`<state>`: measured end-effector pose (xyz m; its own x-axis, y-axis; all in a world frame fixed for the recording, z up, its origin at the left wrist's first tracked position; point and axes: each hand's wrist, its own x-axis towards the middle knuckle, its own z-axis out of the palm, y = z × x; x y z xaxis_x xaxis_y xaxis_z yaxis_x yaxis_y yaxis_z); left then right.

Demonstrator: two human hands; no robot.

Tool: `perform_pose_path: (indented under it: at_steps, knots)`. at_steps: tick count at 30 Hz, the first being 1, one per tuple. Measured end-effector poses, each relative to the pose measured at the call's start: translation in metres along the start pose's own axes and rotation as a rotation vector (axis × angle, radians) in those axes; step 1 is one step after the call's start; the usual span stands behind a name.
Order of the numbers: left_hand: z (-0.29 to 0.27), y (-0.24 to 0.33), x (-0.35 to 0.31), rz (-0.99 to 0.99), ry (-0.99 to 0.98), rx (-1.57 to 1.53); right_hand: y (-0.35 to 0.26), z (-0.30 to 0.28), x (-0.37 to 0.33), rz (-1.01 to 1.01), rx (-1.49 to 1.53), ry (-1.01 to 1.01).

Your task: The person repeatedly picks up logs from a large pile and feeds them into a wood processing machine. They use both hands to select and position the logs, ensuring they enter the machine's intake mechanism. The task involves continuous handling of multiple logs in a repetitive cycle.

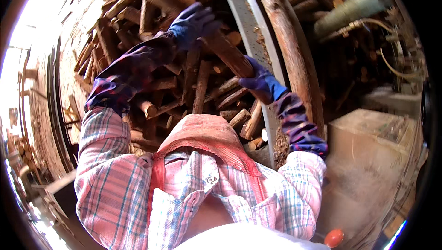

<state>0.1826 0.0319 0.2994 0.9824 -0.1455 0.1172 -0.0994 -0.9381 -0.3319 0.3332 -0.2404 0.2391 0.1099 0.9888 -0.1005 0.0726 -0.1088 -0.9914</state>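
A short brown log (225, 53) is held at a slant over the wood pile, its near end toward the right. My right hand (263, 80), in a blue-purple glove, is wrapped round that near end, beside the metal rail. Farther up, my left hand (195, 23) in a matching glove lies over the log; its fingers curl across the bark and are slightly blurred. Dark patterned sleeve covers reach over both forearms. A longer log (287, 43) lies along the rail, just beyond my right hand.
Many cut logs (200, 86) are heaped in front of me. A metal rail (246, 20) strewn with wood debris runs past on the right. Beyond it are a grey-green cylinder (354, 9) with hoses and a dusty box (368, 153). A red knob (334, 238) sits at lower right.
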Motion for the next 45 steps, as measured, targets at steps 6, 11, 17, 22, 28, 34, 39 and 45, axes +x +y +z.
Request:
perform_pose_path:
  at_steps: [6, 11, 17, 22, 28, 34, 39, 45]
  knots:
    - [0.063, 0.035, -0.053, -0.974, 0.502, -0.731, 0.030, 0.085, 0.047, 0.147, 0.282, 0.274]
    - [0.174, 0.128, -0.043, -1.468, 0.440, -1.600, 0.125, 0.147, 0.055, 0.157, 0.014, 0.420]
    - [0.105, 0.105, 0.016, -1.268, 0.553, -2.135, 0.104, 0.113, 0.056, 0.028, 0.079, 0.531]
    - [0.024, 0.031, 0.065, -0.796, 0.766, -1.761, 0.039, -0.036, 0.178, -0.346, -0.318, 0.779]
    - [0.056, 0.059, -0.015, -0.958, 0.424, -1.338, -0.057, -0.224, 0.300, -0.522, -0.839, 1.030]
    - [0.100, 0.129, -0.152, -1.549, -0.123, -1.462, 0.083, -0.249, 0.301, 0.487, -1.310, 0.775]
    - [0.134, 0.184, -0.242, -1.844, -0.066, -1.477, 0.118, -0.245, 0.281, 0.389, -1.205, 0.690]
    - [0.187, 0.213, -0.259, -1.936, 0.091, -1.468, 0.105, -0.233, 0.224, 0.295, -1.279, 0.707]
